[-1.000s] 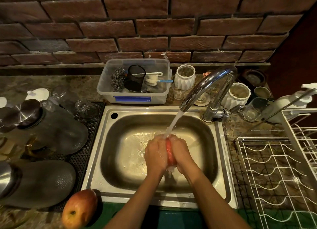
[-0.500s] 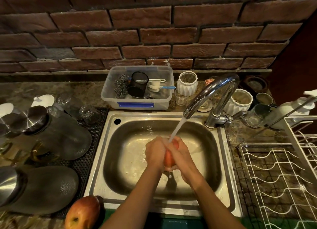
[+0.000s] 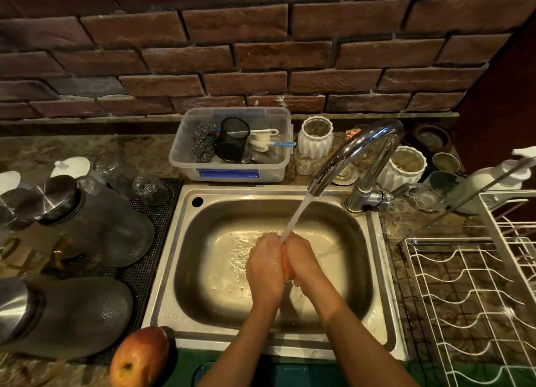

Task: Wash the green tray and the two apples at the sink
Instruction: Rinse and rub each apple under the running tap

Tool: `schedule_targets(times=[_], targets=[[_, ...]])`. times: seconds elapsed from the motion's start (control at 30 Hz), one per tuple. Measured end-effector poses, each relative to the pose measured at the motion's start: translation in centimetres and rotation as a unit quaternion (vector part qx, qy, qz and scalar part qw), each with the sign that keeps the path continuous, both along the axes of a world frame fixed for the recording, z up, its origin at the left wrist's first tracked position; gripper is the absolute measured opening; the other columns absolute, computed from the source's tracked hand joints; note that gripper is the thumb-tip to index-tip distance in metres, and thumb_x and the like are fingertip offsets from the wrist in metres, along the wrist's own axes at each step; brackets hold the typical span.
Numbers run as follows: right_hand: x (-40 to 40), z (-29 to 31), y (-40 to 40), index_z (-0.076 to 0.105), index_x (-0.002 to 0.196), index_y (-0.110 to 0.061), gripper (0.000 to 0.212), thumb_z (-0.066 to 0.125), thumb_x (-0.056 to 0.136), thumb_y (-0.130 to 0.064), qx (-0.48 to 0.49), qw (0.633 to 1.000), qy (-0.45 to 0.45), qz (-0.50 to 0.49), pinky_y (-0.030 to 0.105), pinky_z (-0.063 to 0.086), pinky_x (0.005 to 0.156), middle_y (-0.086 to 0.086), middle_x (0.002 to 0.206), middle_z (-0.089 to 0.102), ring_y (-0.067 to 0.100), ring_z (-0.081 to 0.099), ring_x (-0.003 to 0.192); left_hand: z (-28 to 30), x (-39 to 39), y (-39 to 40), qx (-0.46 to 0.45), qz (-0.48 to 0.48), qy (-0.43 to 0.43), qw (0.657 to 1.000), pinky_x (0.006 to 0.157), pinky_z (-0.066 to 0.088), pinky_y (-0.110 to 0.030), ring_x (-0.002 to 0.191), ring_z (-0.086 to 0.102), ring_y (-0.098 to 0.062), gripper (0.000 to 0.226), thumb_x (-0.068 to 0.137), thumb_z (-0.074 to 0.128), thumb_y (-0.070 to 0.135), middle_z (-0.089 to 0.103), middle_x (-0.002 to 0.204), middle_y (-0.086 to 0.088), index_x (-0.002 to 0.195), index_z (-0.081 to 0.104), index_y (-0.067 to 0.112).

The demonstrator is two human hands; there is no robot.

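Wet apple (image 3: pixel 287 263), clasped between closed left hand (image 3: pixel 265 266) and right hand (image 3: pixel 304 262) under faucet stream (image 3: pixel 295 215) over sink (image 3: pixel 185 241), may slip if grip loosens.

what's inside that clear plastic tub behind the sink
In the clear plastic tub: steel wool scrubber, black mesh cup, white brush, blue-handled brush. Whatever lies beneath them is hidden.

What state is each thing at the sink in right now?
faucet: running
apple in hands: clasped under the stream
left hand: closed on that apple
right hand: closed on it too
second apple: lying at the sink's front left corner
sink: wet
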State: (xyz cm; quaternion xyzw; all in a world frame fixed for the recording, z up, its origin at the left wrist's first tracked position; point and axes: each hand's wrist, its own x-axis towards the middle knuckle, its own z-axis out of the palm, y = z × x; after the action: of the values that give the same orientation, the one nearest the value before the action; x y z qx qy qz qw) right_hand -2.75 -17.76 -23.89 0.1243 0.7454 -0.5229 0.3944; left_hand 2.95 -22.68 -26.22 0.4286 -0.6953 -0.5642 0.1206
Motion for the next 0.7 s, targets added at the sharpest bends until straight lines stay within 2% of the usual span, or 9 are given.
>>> schedule_targets(times=[0.1,0.17,0.23,0.33,0.43,0.47,0.57,0.6,0.7], targets=[[1.3,-0.4,0.3,0.061,0.110,-0.037,0.043,0.041,0.088,-0.068,0.007,0.996,0.089,0.031,0.038,0.057,0.084,-0.009,0.098,0.073,0.016,0.069,0.092,0.7,-0.2,0.0,0.053,0.054,0.036,0.996,0.076,0.057,-0.039,0.079,0.068,-0.009,0.031,0.100,0.047,0.034,0.073,0.082,0.010,0.080,0.070,0.039],[1.9,-0.5,0.6,0.062,0.112,-0.034,0.037,0.050,0.091,-0.062,-0.067,0.993,0.096,-0.004,0.022,0.057,0.069,-0.010,0.098,0.073,0.010,0.071,0.090,0.5,-0.6,-0.5,0.068,0.055,-0.010,0.996,0.075,0.056,-0.038,0.084,0.069,-0.019,0.030,0.100,0.047,0.034,0.073,0.081,0.006,0.082,0.071,0.029],[2.0,-0.3,0.5,0.064,0.109,-0.032,0.023,0.056,0.094,-0.048,-0.108,0.989,0.097,-0.017,0.014,0.054,0.062,-0.007,0.096,0.074,0.008,0.072,0.088,0.8,-0.9,-0.5,0.142,0.071,-0.037,0.987,0.077,0.057,-0.040,0.086,0.070,-0.024,0.029,0.098,0.051,0.035,0.075,0.085,-0.002,0.084,0.073,0.023],[1.4,-0.3,0.3,0.068,0.101,-0.026,0.014,0.056,0.093,-0.030,-0.089,0.991,0.095,-0.043,0.033,0.059,0.078,-0.001,0.095,0.074,0.017,0.071,0.092,0.9,-0.3,-0.2,0.143,0.037,-0.020,0.989,0.081,0.060,-0.041,0.091,0.069,-0.019,0.025,0.100,0.047,0.040,0.072,0.095,0.001,0.097,0.070,0.030],[0.1,0.2,0.0,0.070,0.094,-0.016,0.022,0.049,0.092,-0.024,-0.061,0.992,0.012,-0.114,0.044,0.056,0.086,0.007,0.093,0.074,0.026,0.069,0.091,0.6,1.1,0.7,0.102,-0.010,0.052,0.993,0.070,0.056,-0.016,0.094,0.068,0.001,0.022,0.101,0.048,0.046,0.066,0.108,0.017,0.120,0.058,0.041],[-0.2,0.3,-0.1,0.069,0.095,-0.014,0.025,0.046,0.094,-0.024,-0.053,0.992,0.001,-0.111,0.043,0.056,0.087,0.009,0.095,0.073,0.026,0.068,0.092,0.5,1.4,0.8,0.090,-0.008,0.066,0.994,0.071,0.056,-0.015,0.096,0.067,0.002,0.028,0.098,0.051,0.049,0.065,0.112,0.017,0.125,0.056,0.041],[0.2,0.3,-0.5,0.067,0.098,-0.017,0.031,0.037,0.100,-0.027,-0.042,0.995,0.008,-0.094,0.045,0.054,0.093,0.009,0.102,0.071,0.026,0.065,0.098,0.5,1.3,0.8,0.108,0.033,0.088,0.990,0.073,0.060,-0.027,0.093,0.070,-0.006,0.017,0.094,0.059,0.048,0.070,0.104,0.015,0.110,0.064,0.045],[0.6,0.4,-0.5,0.067,0.099,-0.019,0.033,0.036,0.100,-0.030,-0.047,0.994,0.021,-0.101,0.043,0.055,0.089,0.008,0.103,0.070,0.025,0.065,0.098,0.6,1.2,0.8,0.125,0.041,0.086,0.987,0.071,0.062,-0.032,0.090,0.072,-0.008,0.011,0.095,0.059,0.046,0.072,0.100,0.013,0.104,0.066,0.044],[2.4,0.7,0.4,0.062,0.113,-0.031,0.032,0.033,0.103,-0.041,-0.061,0.989,0.107,-0.077,0.020,0.053,0.065,-0.004,0.106,0.068,0.011,0.062,0.093,0.7,0.9,0.3,0.152,0.048,0.069,0.985,0.069,0.063,-0.037,0.088,0.073,-0.016,0.017,0.098,0.054,0.042,0.074,0.095,0.007,0.099,0.070,0.036]])
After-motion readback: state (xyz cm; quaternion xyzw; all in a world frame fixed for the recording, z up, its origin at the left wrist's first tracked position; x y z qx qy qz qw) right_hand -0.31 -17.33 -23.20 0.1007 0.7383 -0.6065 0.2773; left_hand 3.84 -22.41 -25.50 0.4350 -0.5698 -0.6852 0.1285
